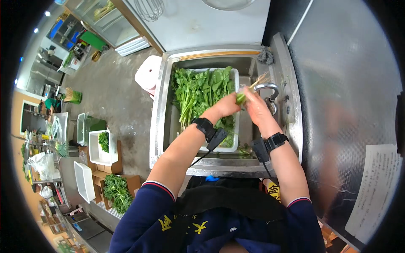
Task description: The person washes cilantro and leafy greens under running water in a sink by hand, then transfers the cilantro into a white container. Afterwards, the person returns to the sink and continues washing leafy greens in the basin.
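A bunch of leafy greens (240, 98) is between my hands beside the curved metal faucet (273, 89), its pale stringy roots pointing up and right. My left hand (228, 105) is closed around the green stems. Pressed against the root end, my right hand (255, 106) is closed on the same bunch; its fingertips are partly blurred and wet. Below lies a white plastic basin (237, 130) inside the metal sink (249, 67). Heaped in the basin are long-stemmed, celery-like greens (185, 90) and broader-leaved greens (215, 82), partly hidden by my left forearm.
Wooden sticks (219, 55) lie along the sink's back rim, near a steel scouring pad (265, 56). A metal wall (337, 105) closes off the right side. To the left, a white crate (103, 157) holding greens and a cardboard box (131, 183) stand on the floor.
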The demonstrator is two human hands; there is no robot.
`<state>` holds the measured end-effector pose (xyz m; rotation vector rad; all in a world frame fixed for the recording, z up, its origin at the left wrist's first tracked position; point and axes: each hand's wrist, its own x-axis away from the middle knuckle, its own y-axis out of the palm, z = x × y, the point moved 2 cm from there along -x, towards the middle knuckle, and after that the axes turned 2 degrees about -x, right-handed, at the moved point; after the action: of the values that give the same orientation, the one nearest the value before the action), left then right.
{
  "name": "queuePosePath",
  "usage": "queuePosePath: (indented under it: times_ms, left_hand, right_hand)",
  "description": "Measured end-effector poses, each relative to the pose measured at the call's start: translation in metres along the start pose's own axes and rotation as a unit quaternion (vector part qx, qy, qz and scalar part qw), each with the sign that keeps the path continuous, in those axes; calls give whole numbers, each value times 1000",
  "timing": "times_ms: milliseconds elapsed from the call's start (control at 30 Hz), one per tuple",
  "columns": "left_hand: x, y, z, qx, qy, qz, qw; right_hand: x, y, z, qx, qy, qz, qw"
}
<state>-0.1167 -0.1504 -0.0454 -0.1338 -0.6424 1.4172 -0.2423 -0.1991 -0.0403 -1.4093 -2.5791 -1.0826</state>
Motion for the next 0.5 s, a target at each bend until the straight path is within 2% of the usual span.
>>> queuePosePath:
  times_ms: [33, 67, 100, 200, 233, 267, 333, 400, 467, 500]
  left_hand:
    - [9, 2, 2, -87, 5, 53, 995]
    - [19, 4, 3, -174, 8, 105, 979]
    - [32, 3, 11, -182, -45, 94, 978]
    - [64, 8, 0, -127, -74, 157, 977]
    - [85, 4, 5, -154, -12, 197, 968]
    - [105, 0, 7, -153, -18, 206, 966]
    - [149, -15, 12, -223, -6, 285, 932]
    - [195, -32, -3, -234, -32, 306, 922]
    - [243, -40, -24, -58, -16, 397, 916]
    - [268, -38, -39, -62, -63, 441, 893]
  right_hand:
    - [2, 7, 5, -54, 11, 24, 998]
    - [2, 14, 10, -53, 16, 15, 998]
    - [3, 20, 15, -60, 6, 15, 998]
    - [10, 47, 21, -51, 13, -12, 999]
    - [12, 59, 21, -6, -14, -44, 999]
    - [14, 69, 20, 38, -41, -76, 996]
    - [21, 94, -4, 137, -95, -100, 981]
    - [38, 125, -51, 218, -166, -126, 953]
    - [52, 145, -86, 209, -235, -153, 937]
    - [52, 147, -91, 230, -307, -153, 911]
